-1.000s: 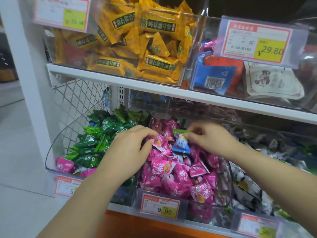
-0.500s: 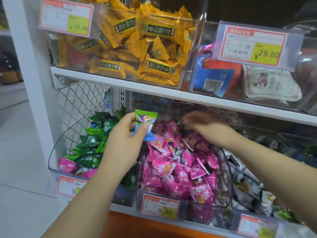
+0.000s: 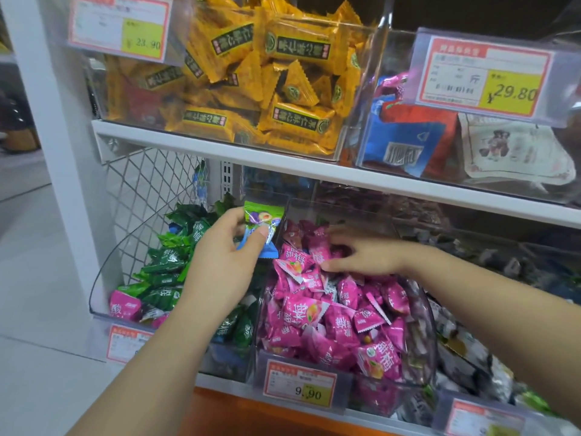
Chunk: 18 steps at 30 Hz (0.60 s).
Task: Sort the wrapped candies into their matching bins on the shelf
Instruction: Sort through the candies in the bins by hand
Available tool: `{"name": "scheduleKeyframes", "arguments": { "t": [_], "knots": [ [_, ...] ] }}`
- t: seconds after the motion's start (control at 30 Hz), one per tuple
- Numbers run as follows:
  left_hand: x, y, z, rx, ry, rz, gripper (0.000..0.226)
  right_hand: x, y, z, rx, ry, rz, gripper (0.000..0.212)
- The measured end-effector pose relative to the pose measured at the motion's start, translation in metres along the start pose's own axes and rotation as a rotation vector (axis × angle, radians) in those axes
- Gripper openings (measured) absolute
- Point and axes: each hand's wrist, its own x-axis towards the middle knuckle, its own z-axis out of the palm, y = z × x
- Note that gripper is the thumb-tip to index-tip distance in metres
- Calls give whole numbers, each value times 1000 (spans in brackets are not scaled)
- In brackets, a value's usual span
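Moved: small green-and-blue wrapped candy (image 3: 263, 216) was passed from right hand (image 3: 367, 256) to left hand (image 3: 220, 265), now pinched up beside green wrapped candies (image 3: 166, 262) | right hand is laid loose on pink wrapped candies (image 3: 314, 313), nothing held | step: stray picked out | next: matching bin must be found, then candy dropped

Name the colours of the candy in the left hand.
The candy is green on top, blue below; head view.
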Motion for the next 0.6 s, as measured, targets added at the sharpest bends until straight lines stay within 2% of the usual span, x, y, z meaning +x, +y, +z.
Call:
{"name": "scheduleKeyframes", "arguments": {
  "t": [0.1, 0.4, 0.43, 0.53, 0.6],
  "knots": [
    [0, -3, -1, 16, -11, 12, 13, -23, 6, -5, -34, -69, 23, 64],
    [-2, -9, 2, 24, -29, -4, 10, -47, 23, -5, -81, 22, 55, 32],
    [-2, -9, 2, 25, -27, -3, 10, -47, 21, -7, -100, 11, 63, 31],
    [-1, -7, 3, 24, -18, -2, 10, -43, 10, -13, -76, 84, 81, 56],
    [0, -6, 4, 33, -21, 1, 9, -35, -6, -12, -8, 174, -30, 51]
  ]
}}
